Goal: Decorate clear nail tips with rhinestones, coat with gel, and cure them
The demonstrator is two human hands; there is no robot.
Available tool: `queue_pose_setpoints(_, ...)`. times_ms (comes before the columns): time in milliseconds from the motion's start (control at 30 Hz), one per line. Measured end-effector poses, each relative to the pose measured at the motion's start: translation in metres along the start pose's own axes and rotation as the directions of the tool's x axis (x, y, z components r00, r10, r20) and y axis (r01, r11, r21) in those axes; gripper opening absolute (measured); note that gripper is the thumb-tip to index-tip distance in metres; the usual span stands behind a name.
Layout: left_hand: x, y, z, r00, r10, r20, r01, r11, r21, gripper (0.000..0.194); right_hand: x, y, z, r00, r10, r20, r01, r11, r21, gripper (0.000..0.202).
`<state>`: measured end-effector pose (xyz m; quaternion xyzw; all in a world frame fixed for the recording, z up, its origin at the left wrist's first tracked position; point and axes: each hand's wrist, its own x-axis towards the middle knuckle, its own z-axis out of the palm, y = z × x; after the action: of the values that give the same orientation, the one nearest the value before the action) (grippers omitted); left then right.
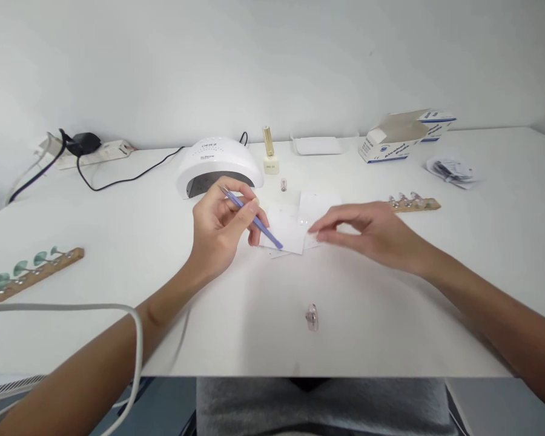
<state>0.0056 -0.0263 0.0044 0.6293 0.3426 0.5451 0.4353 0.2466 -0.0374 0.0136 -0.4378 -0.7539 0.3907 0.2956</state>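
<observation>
My left hand (224, 221) is closed around a slim purple stick-like tool (263, 229), whose lower end slants down over a small stack of white cards (287, 235). My right hand (367, 233) is at the right edge of these cards, thumb and forefinger nearly together; whatever is between them is too small to make out. Tiny clear dots show on another white card (315, 206) just behind. Nearer the table's front edge lies a small clear pinkish piece (313, 318) with a metallic bit on it. A similar small piece (284, 184) stands beyond the cards.
At the back are a white nail lamp (220, 160), a gold-capped polish bottle (270, 160) and an opened alcohol pads box (386, 145). Wooden strips with small holders lie left (40, 275) and right (418, 206). A white cable (136, 339) loops over my left forearm.
</observation>
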Motion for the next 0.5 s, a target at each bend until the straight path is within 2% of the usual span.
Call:
queue_pose_setpoints(67,0.001,0.001,-0.001,0.996,-0.081,0.042,0.079,0.996,0.051,0.010,0.005,0.004,-0.008,0.969,-0.001,-0.246,-0.024,0.995,-0.098,0.013)
queue_pose_setpoints(133,0.001,0.003,0.000,0.982,-0.173,0.082,0.162,0.979,0.120,0.011,0.008,0.011,-0.013,0.937,0.005,-0.348,-0.067,0.983,-0.168,0.015)
queue_pose_setpoints(200,0.001,0.004,0.001,0.955,-0.266,0.130,0.237,0.951,0.200,0.012,0.011,0.017,-0.014,0.933,0.020,-0.358,-0.102,0.972,-0.212,0.017)
queue_pose_setpoints(300,0.000,0.004,0.004,0.927,-0.338,0.165,0.291,0.923,0.253,0.016,0.011,0.025,-0.011,0.939,0.027,-0.344,-0.132,0.949,-0.285,0.024)
queue_pose_setpoints(400,-0.001,0.003,0.006,0.912,-0.371,0.177,0.323,0.913,0.250,0.021,0.009,0.031,-0.006,0.944,0.063,-0.325,-0.190,0.906,-0.378,0.043)
queue_pose_setpoints(500,-0.001,0.001,0.007,0.884,-0.416,0.212,0.366,0.900,0.238,0.025,0.008,0.035,-0.001,0.940,0.179,-0.292,-0.295,0.855,-0.428,0.065)
